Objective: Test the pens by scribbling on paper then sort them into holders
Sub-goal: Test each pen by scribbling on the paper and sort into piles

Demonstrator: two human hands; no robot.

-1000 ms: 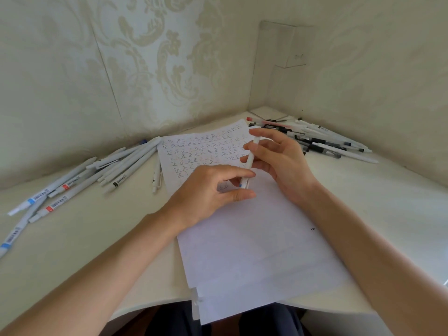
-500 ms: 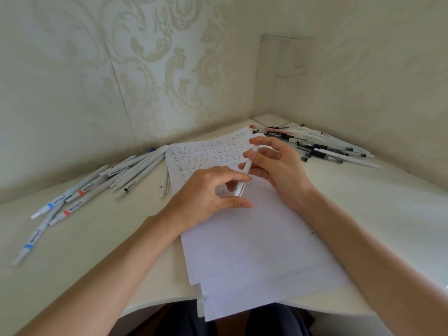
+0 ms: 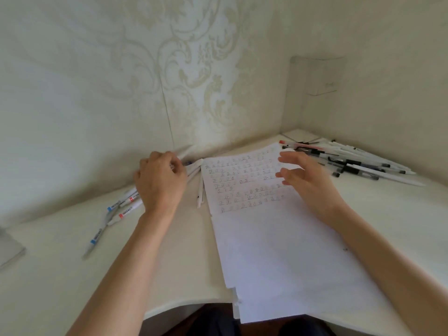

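The tabletop (image 3: 60,275) carries paper (image 3: 278,251) from the front edge toward the back corner. The left pile (image 3: 121,209) fans along the back edge. The right pile (image 3: 358,166) lies lengthwise off that corner. The left hand (image 3: 160,183) curls over its pile, grip blurred. The right hand (image 3: 308,180), spread and empty, is probably nearer the next pen.

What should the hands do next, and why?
Probably the right hand, open and empty over the paper, should reach for a pen from the right pile just beyond its fingers, to scribble with. The left hand lies on the left pile; blur hides whether it grips one.
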